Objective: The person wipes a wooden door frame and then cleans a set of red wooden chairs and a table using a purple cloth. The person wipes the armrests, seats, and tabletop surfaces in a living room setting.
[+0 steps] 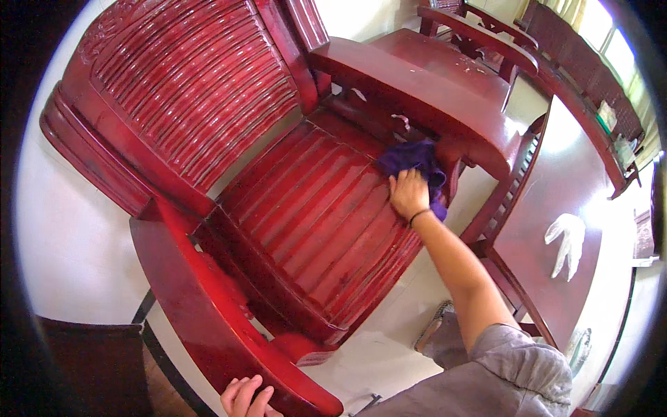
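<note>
A glossy red wooden armchair [312,219] with a slatted seat and a ribbed backrest [203,88] fills the middle of the view. My right hand [410,194] presses a purple cloth [411,159] onto the seat's far right side, beneath the right armrest [417,94]. Part of the cloth hangs towards the seat's front edge, and the palm is hidden. A dark band circles that wrist. At the bottom, my left hand [247,397] rests its fingers on the front part of the left armrest [234,333]; the picture's edge cuts off the rest of it.
A dark wooden table [552,172] stands on the right, bearing a crumpled white plastic piece [567,245]. Behind the right armrest is a wooden side table [417,57], with another wooden chair [479,31] beyond. A long wooden bench [578,68] runs below the window. A dark panel [94,365] stands lower left.
</note>
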Motion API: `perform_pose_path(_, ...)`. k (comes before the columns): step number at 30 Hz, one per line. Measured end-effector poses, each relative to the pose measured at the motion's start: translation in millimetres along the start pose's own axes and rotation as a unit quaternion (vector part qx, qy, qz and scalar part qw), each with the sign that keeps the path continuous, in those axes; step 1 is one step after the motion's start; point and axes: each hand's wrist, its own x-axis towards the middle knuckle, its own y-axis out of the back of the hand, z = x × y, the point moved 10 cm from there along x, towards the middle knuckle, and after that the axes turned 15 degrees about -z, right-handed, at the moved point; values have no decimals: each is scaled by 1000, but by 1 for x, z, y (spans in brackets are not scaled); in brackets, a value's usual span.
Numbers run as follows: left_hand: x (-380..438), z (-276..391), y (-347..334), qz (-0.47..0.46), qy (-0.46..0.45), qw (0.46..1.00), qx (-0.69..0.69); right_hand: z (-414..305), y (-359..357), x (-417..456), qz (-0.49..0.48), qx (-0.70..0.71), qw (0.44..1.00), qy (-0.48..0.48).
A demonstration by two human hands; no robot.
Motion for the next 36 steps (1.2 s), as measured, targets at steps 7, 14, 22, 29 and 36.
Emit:
perform_pose_path(7,2,8,5,49,-38,998,-11,12,-16,-117,-29,224,973,46)
perform_pose_path(14,-8,8,8,86,-62,994,1,128,118,-149,246,627,738,42)
perform_pose_path(22,-3,4,0,70,-51,996,-13,138,244,-84,246,113,944,190)
perform_pose_path(29,-7,3,-3,57,-44,997,27,122,222,68,7,12,991,136)
perform_pose_path(36,-3,3,-13,21,-24,997,65,69,200,146,-42,-39,994,90)
